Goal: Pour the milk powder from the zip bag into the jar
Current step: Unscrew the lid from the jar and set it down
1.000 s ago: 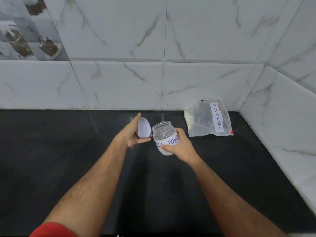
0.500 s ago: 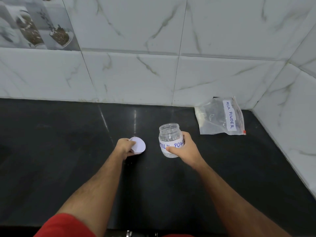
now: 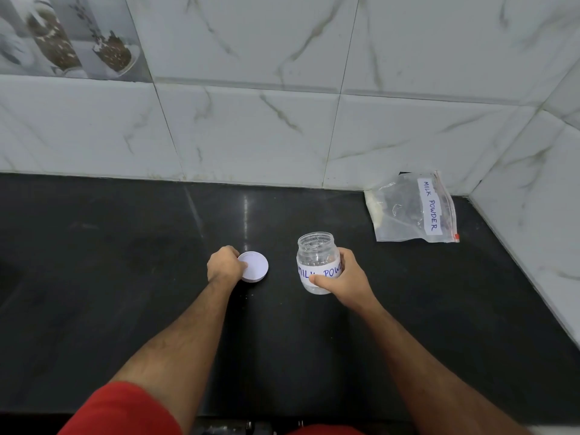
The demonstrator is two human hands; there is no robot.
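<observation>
A clear plastic jar [image 3: 317,251] with a white label reading MILK POWDER stands upright and uncapped on the black counter, and my right hand [image 3: 340,277] is wrapped around its lower half. Left of it, the jar's white lid [image 3: 255,265] lies flat on the counter with my left hand [image 3: 224,266] gripping its left edge. The clear zip bag [image 3: 408,211], labelled MILK POWDER, lies flat at the back right corner, apart from both hands.
The black counter [image 3: 125,277] meets marble-patterned wall tiles [image 3: 251,130] at the back and a tiled side wall [image 3: 533,199] on the right. The counter's front edge runs along the bottom of the view.
My left hand has lowered the white lid from beside the jar down onto the counter. My right hand has set the jar upright on the counter. The camera has tilted downward.
</observation>
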